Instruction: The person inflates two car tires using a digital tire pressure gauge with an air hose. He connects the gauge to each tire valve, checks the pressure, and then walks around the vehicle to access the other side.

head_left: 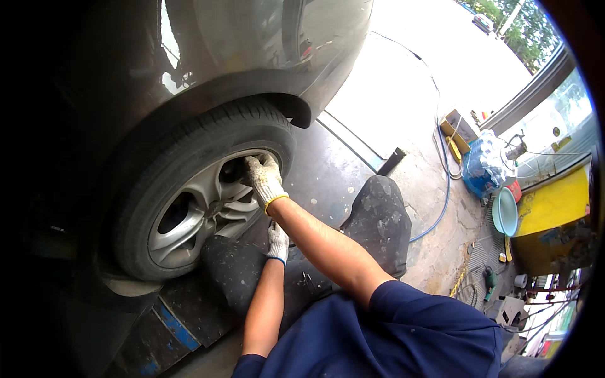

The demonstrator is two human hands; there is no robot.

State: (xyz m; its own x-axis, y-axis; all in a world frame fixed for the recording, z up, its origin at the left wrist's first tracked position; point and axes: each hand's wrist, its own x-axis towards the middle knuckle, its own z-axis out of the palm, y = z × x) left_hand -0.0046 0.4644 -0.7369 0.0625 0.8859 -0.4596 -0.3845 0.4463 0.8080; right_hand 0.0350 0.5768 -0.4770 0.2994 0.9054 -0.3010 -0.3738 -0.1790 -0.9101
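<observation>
A car wheel (205, 211) with a silver multi-spoke alloy rim and a black tyre (142, 208) sits in the arch of a dark grey car (246, 44). At the rim's upper right, my right hand (265, 176), in a white knit glove with a yellow cuff, has its fingers curled into a gap by the spokes. Lower down, beside the tyre and above my dark-trousered knee, is my left hand (277, 242) in a white glove with a blue cuff. Its fingers are closed, and whatever they may hold is too small to make out.
A blue hose (446, 201) runs along the floor to the right. Past it stand a blue bucket (480, 170), a light-blue basin (505, 212) and a cardboard box (460, 131). A green power tool (489, 281) lies at lower right. Blue-marked metal plates (178, 327) lie below the wheel.
</observation>
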